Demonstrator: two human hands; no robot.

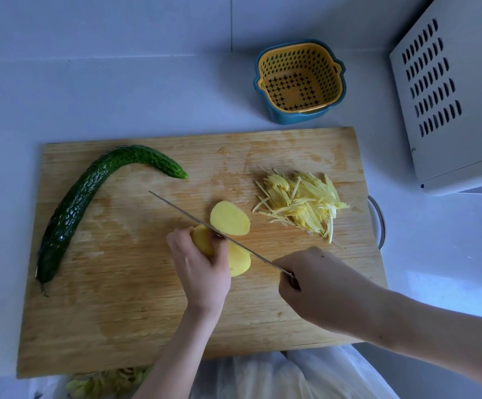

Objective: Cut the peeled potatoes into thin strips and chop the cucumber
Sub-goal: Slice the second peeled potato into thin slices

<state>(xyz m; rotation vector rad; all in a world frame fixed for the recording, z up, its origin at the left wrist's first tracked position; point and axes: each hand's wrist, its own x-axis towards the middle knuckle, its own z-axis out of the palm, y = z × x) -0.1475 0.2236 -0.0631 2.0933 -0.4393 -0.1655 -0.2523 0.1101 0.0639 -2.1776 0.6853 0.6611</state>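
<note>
On the one cutting board [147, 312] my left hand [202, 266] curls round one peeled potato [200, 240], my right hand [314, 280] grips one knife [193, 218] across it, with seemingly two slices [229, 218] beside it, one pile of strips [300, 203] to the right and one whole cucumber [81, 203] to the left.

A smooth white countertop [118, 90] carries everything and meets a white wall at the back. A large rectangular wooden cutting board [136, 306] lies flat on it, its near edge reaching the counter's front. Just beyond the board's far edge, toward the right, stands a square yellow perforated plastic strainer [300, 64] nested inside a blue bowl [291, 119]. At the far right sits a pale grey metal box with rows of vent slots [464, 110], perhaps a microwave oven. A thin curved metal loop [379, 223] juts from the board's right edge over the counter.
</note>
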